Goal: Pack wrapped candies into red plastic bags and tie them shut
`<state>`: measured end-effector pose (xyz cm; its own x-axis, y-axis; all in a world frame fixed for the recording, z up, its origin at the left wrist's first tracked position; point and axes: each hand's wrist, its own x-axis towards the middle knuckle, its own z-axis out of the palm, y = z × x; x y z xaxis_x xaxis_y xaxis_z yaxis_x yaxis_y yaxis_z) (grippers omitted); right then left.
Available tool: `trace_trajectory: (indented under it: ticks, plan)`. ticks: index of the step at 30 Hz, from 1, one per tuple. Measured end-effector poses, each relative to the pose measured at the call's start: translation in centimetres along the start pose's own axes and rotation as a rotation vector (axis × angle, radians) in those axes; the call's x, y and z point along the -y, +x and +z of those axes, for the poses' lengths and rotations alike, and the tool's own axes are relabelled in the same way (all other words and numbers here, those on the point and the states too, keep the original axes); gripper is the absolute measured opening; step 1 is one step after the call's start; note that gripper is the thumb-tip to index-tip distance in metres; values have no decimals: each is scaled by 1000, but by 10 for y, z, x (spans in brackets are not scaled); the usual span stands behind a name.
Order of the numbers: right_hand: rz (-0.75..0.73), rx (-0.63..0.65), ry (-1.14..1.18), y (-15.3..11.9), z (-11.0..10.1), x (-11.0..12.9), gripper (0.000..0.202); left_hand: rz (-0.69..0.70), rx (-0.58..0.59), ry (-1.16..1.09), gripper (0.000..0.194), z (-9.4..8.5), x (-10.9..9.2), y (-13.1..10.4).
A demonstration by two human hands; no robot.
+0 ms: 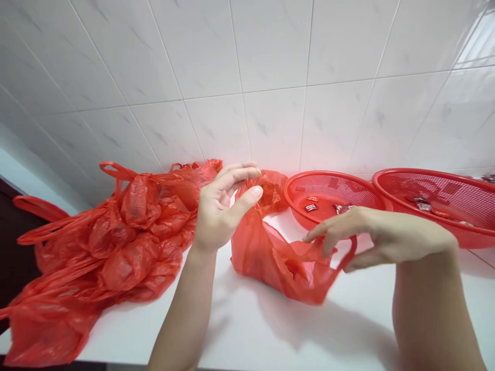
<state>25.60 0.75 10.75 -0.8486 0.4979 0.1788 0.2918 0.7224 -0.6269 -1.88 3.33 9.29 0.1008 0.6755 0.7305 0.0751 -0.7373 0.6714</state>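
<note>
A thin red plastic bag [266, 263] with loop handles stands partly spread on the white tabletop between my hands. My left hand [228, 201] is raised at the bag's left side, thumb and fingers apart. Red film shows behind its thumb; whether it touches the handle I cannot tell. My right hand [359, 237] bends down over the bag's right side, its curled fingers at the handle loop and the bag's edge. What lies inside the bag is mostly hidden.
Filled red bags [131, 257] are piled at the left, reaching the table's front edge. Another red bag [274, 190] lies behind. A red mesh basket [332, 178] and a larger basket [433, 178] hold small wrapped packets. The white table [240, 319] meets a tiled wall [270, 51].
</note>
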Motion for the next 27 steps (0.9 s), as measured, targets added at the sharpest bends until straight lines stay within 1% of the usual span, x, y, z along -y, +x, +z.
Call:
trace_trajectory:
  ticks: [1, 3, 5, 6, 8, 11, 14, 16, 19, 23, 25, 27]
  plan:
    - [25, -102, 22, 2, 2, -2, 12, 4, -6, 1, 18, -1, 0, 0]
    - [40, -383, 132, 8, 7, -3, 1, 13, -8, -7, 16, -2, 0, 0]
    - [20, -651, 275, 18, 14, -2, 9, 20, 17, -19, 16, -1, -1, -1]
    - [9, -743, 329, 24, 18, -2, 14, 23, 41, -19, 17, 1, -1, -2]
    - [1, -837, 378, 36, 26, -1, 21, 31, 97, 4, 18, 7, -2, -6]
    - [-22, -896, 356, 51, 36, 0, 24, 51, 165, 71, 24, 18, -3, -12]
    - [-77, -925, 302, 60, 45, 1, 21, 0, 203, 88, 34, 28, -3, -17]
    - [-101, -957, 235, 62, 50, 2, 15, -48, 211, 61, 38, 33, -2, -19]
    - [-122, -995, 126, 63, 53, 3, 4, -84, 194, -1, 40, 37, 0, -20]
    - [-115, -986, 92, 63, 53, 1, 18, -96, 149, -64, 36, 38, 2, -18]
    - [-78, -950, 109, 62, 51, -2, 34, -105, 107, -68, 31, 37, 2, -17]
    - [-15, -883, 108, 62, 50, -6, 54, -112, 30, -66, 25, 36, 2, -15]
